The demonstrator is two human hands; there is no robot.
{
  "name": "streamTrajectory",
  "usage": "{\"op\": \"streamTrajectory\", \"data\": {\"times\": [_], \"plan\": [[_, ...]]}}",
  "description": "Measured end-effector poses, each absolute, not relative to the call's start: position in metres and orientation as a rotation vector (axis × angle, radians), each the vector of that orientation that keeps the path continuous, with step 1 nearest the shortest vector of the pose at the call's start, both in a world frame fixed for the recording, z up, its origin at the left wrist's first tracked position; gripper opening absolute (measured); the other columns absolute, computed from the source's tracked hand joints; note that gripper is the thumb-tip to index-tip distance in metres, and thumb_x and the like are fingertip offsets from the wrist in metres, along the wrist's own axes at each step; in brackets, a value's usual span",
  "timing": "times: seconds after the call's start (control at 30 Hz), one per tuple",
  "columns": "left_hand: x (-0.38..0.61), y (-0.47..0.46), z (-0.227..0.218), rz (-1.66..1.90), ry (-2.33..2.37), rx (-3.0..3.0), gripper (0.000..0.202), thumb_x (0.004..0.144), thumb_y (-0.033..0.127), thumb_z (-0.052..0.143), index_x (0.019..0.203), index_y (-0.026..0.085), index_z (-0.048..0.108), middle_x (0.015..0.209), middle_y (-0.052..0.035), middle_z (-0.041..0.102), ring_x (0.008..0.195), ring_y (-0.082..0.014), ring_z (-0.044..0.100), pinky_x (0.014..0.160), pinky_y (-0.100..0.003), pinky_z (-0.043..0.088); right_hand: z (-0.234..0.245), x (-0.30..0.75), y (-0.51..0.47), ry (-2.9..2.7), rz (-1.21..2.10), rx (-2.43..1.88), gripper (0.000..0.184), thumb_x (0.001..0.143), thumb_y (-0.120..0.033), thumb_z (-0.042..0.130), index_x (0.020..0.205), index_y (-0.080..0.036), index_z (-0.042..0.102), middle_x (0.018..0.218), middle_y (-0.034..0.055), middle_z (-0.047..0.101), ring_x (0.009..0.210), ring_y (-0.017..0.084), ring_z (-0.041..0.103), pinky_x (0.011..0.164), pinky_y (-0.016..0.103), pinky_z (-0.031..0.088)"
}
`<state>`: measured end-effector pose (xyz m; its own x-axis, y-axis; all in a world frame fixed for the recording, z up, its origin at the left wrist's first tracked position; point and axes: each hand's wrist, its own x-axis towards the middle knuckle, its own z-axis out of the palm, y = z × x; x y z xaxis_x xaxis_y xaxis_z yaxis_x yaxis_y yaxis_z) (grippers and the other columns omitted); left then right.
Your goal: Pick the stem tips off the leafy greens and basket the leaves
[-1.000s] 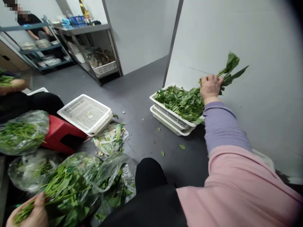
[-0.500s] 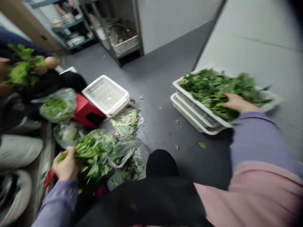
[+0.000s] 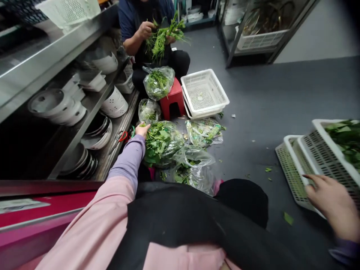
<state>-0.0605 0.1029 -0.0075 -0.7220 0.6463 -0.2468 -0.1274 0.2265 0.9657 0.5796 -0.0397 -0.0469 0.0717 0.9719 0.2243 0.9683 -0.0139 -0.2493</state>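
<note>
My left hand [image 3: 142,130] reaches out to a clear plastic bag of leafy greens [image 3: 161,142] on the floor and rests on its top edge; whether the fingers grip the stems is hidden. My right hand [image 3: 332,198] hovers empty, fingers loosely apart, next to the stacked white baskets [image 3: 298,168] at the right. The upper basket holds picked green leaves [image 3: 345,138]. Red-handled scissors [image 3: 122,136] lie on the low metal shelf just left of my left hand.
Another person sits at the back sorting a bunch of greens [image 3: 163,37]. A red stool [image 3: 173,99], empty white baskets [image 3: 204,93] and more bags of greens [image 3: 202,131] lie between us. Metal shelving with white bowls [image 3: 59,107] runs along the left.
My view has swung left. My right hand dropped its bunch into the basket and pulled back out, empty. My left hand stays at the bag of greens.
</note>
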Motion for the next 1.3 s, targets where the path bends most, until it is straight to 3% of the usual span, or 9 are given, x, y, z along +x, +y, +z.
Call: {"op": "streamTrajectory", "data": {"times": [0.1, 0.3, 0.4, 0.47, 0.63, 0.83, 0.97, 1.13, 1.3], "plan": [[-0.068, 0.099, -0.011, 1.492, 1.793, 0.466, 0.033, 0.049, 0.019, 0.078, 0.069, 0.011, 0.053, 0.054, 0.0036, 0.052, 0.048, -0.0082, 0.049, 0.053, -0.025, 0.043, -0.021, 0.505, -0.022, -2.009, -0.103, -1.889, 0.027, 0.062, -0.025, 0.047, 0.081, -0.030, 0.066, 0.086, 0.0138, 0.066, 0.082, 0.029, 0.063, 0.074, 0.040, 0.049], [-0.014, 0.059, -0.007, 1.518, 1.394, 0.669, 0.040, 0.044, 0.034, 0.080, 0.061, 0.014, 0.050, 0.051, 0.0053, 0.050, 0.045, -0.0064, 0.046, 0.049, -0.021, 0.038, 0.073, 0.286, -0.006, -2.337, -0.037, -1.196, 0.028, 0.080, -0.022, 0.042, 0.099, -0.018, 0.063, 0.100, 0.0097, 0.065, 0.094, 0.020, 0.059, 0.087, 0.033, 0.043], [0.015, 0.032, 0.004, 1.513, 1.236, 0.698, 0.040, 0.045, 0.034, 0.080, 0.059, 0.014, 0.048, 0.050, 0.0063, 0.048, 0.045, -0.0047, 0.044, 0.050, -0.019, 0.037, 0.072, 0.192, 0.005, -2.561, 0.110, -1.172, 0.029, 0.082, -0.032, 0.048, 0.103, -0.017, 0.061, 0.100, 0.0113, 0.065, 0.094, 0.022, 0.057, 0.087, 0.036, 0.037], [0.024, 0.018, 0.011, 1.499, 1.151, 0.691, 0.040, 0.045, 0.034, 0.080, 0.059, 0.014, 0.049, 0.051, 0.0062, 0.049, 0.046, -0.0048, 0.045, 0.050, -0.019, 0.037, 0.059, 0.162, 0.009, -2.590, 0.335, -1.338, 0.025, 0.079, -0.036, 0.054, 0.090, -0.016, 0.064, 0.084, 0.0086, 0.066, 0.081, 0.020, 0.058, 0.078, 0.032, 0.038], [0.019, -0.002, 0.018, 1.245, 1.017, 0.644, 0.043, 0.041, 0.034, 0.083, 0.058, 0.013, 0.049, 0.050, 0.0056, 0.050, 0.044, -0.0059, 0.047, 0.049, -0.021, 0.038, 0.042, 0.166, 0.004, -2.280, 1.092, -1.435, 0.027, 0.077, -0.039, 0.054, 0.066, -0.014, 0.060, 0.057, -0.0014, 0.054, 0.054, 0.009, 0.044, 0.054, 0.022, 0.032], [0.005, -0.010, 0.011, 0.896, 0.743, 0.763, 0.035, 0.048, 0.027, 0.081, 0.064, 0.012, 0.053, 0.050, 0.0023, 0.054, 0.045, -0.0099, 0.052, 0.049, -0.024, 0.041, 0.052, 0.186, -0.011, -1.701, 1.974, -1.348, 0.030, 0.069, -0.042, 0.063, 0.071, -0.014, 0.055, 0.056, -0.0025, 0.052, 0.044, 0.005, 0.039, 0.044, 0.020, 0.028], [-0.008, -0.012, 0.011, 0.859, 0.675, 0.800, 0.037, 0.050, 0.019, 0.080, 0.081, 0.011, 0.060, 0.055, 0.0019, 0.056, 0.048, -0.0091, 0.052, 0.050, -0.023, 0.041, 0.052, 0.194, -0.017, -1.532, 2.059, -1.287, 0.026, 0.070, -0.037, 0.065, 0.076, -0.012, 0.058, 0.057, -0.0009, 0.056, 0.047, 0.006, 0.046, 0.046, 0.019, 0.032], [-0.019, -0.018, 0.016, 0.853, 0.664, 0.704, 0.046, 0.057, 0.025, 0.078, 0.097, 0.010, 0.061, 0.066, -0.0003, 0.059, 0.051, -0.0067, 0.052, 0.049, -0.021, 0.040, 0.051, 0.197, -0.026, -1.567, 2.152, -1.163, 0.032, 0.074, -0.036, 0.061, 0.095, -0.012, 0.061, 0.058, -0.0013, 0.057, 0.052, 0.007, 0.050, 0.052, 0.020, 0.036], [-0.017, -0.027, 0.024, 0.847, 0.727, 0.724, 0.043, 0.061, 0.036, 0.075, 0.091, 0.008, 0.063, 0.060, 0.0008, 0.055, 0.045, -0.0056, 0.048, 0.044, -0.020, 0.036, 0.062, 0.185, -0.033, -1.909, 2.058, -1.055, 0.021, 0.078, -0.033, 0.056, 0.083, -0.013, 0.060, 0.074, 0.0025, 0.065, 0.072, 0.011, 0.058, 0.074, 0.024, 0.043]]}}
